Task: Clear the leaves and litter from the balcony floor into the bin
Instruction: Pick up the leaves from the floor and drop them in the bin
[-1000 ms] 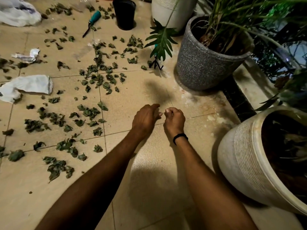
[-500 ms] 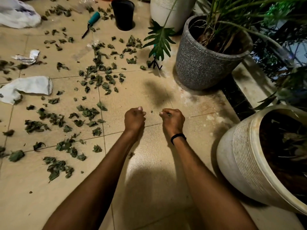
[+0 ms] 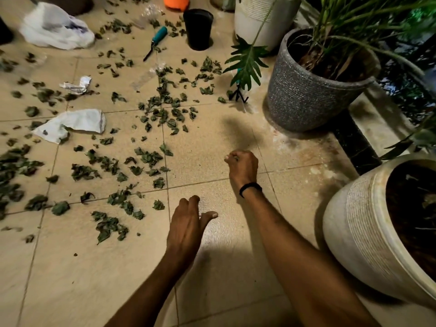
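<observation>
Dry green leaves (image 3: 151,159) lie scattered over the beige floor tiles (image 3: 207,142) across the left and middle. Crumpled white paper (image 3: 73,122) and a smaller scrap (image 3: 76,85) lie among them, and a white plastic bag (image 3: 55,29) sits at the far left. My right hand (image 3: 243,165) is curled, with bits of leaf pinched between thumb and fingers. My left hand (image 3: 187,223) hovers low over bare tile, fingers relaxed and thumb spread, holding nothing. A black cup-shaped bin (image 3: 198,28) stands at the back.
A grey plant pot (image 3: 304,93) stands at the right, a cream pot (image 3: 368,227) at the near right and a white pot (image 3: 257,22) behind. A teal-handled tool (image 3: 155,42), a small black tripod (image 3: 238,95) and an orange object (image 3: 175,1) lie beyond the leaves.
My hands were together over the tile; the left has drawn back toward me and opened. The right stays curled in nearly the same place. The view has tilted up slightly.
</observation>
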Available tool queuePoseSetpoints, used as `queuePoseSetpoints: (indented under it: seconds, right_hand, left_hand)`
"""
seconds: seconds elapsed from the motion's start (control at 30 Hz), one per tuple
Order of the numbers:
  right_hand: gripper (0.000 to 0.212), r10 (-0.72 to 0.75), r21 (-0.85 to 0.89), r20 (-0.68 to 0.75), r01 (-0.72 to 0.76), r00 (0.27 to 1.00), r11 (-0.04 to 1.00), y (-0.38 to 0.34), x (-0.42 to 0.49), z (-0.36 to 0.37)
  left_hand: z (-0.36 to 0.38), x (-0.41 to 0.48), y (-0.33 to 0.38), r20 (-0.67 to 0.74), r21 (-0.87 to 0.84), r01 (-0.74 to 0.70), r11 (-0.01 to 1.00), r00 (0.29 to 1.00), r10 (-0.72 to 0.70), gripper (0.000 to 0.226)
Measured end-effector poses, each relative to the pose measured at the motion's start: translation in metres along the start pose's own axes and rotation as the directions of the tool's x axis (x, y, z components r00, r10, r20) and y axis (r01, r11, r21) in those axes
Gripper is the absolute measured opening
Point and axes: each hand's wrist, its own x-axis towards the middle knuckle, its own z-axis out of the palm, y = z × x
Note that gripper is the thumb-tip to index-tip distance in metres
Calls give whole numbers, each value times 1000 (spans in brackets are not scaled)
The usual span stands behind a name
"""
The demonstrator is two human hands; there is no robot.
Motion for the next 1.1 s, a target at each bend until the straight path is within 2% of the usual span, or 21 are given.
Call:
queuePoseSetpoints:
  seconds: [0.07,0.13,0.2,0.23,0.3,0.33,0.4,0.47,0.5,0.53,0.57,0.6,0.63,0.7,0.77,0.83,0.9,0.93,0.97,1.03,1.1]
  right_hand:
    - [8,-75,-183,68,86,995,979,7,-3,7]
    - [20,-88,-318,166,138,982,938,13,-5,9]
    - [21,-65,-340,149,113,987,934,12,-7,8]
    - [15,-42,-283,100,69,994,957,10,-8,6]
    - [12,131,45,54,-133,990,990,3,-10,-2]
    - [13,250,267,90,-265,964,926,1,-10,-7]
    - [12,412,618,250,-472,876,628,0,-10,-22]
    - [13,428,751,427,-576,796,322,3,-8,-36]
    - [11,413,770,478,-596,775,228,6,-7,-42]
    - [9,395,779,499,-599,772,187,8,-7,-47]
    - [7,392,777,491,-594,778,207,9,-8,-49]
    - [7,408,758,447,-579,796,300,9,-9,-50]
    - [8,432,708,373,-553,821,440,7,-10,-48]
    - [10,432,573,186,-454,883,682,7,-9,-39]
    - [8,383,452,118,-393,916,801,5,-7,-30]
    - [15,361,322,120,-381,925,867,2,-5,-23]
    - [19,379,300,148,-406,914,863,0,-4,-18]
    - [20,400,368,184,-440,898,819,-2,-4,-18]
    - [18,425,478,255,-495,869,726,-3,-4,-19]
    - [12,397,689,480,-616,783,383,-5,-5,-28]
    - [9,277,755,625,-655,730,22,-5,-4,-39]
  left_hand:
    - [6,-2,0,-62,75,-89,993,994,94,41]
    - [10,0,1,-132,124,-136,983,980,152,23]
    - [11,1,1,-150,148,-120,982,978,142,19]
    - [11,0,1,-149,151,-108,983,980,131,20]
    - [10,-2,2,-144,99,-65,993,986,79,20]
    - [8,-1,3,-132,35,-17,999,991,22,20]
    - [1,4,6,-116,-141,100,985,986,-117,23]
    - [-11,10,8,-112,-344,151,927,973,-201,32]
    - [-18,13,8,-67,-497,177,849,968,-241,39]
    - [-26,17,9,19,-677,233,698,954,-300,44]
    - [-32,21,11,156,-818,325,474,919,-361,45]
    - [-37,25,12,311,-877,419,235,869,-385,43]
    - [-41,28,13,444,-874,486,29,821,-360,39]
    - [-47,32,13,592,-803,535,-264,768,-244,28]
    - [-47,31,13,622,-747,516,-419,765,-167,21]
    - [-47,29,14,637,-716,510,-476,756,-149,22]
    - [-48,28,14,652,-692,511,-510,746,-136,23]
    - [-49,27,13,658,-687,520,-508,742,-130,26]
    - [-50,28,10,664,-686,533,-496,737,-127,32]
    - [-51,29,6,677,-688,561,-461,725,-126,41]
    - [-50,30,1,683,-688,565,-456,716,-145,42]
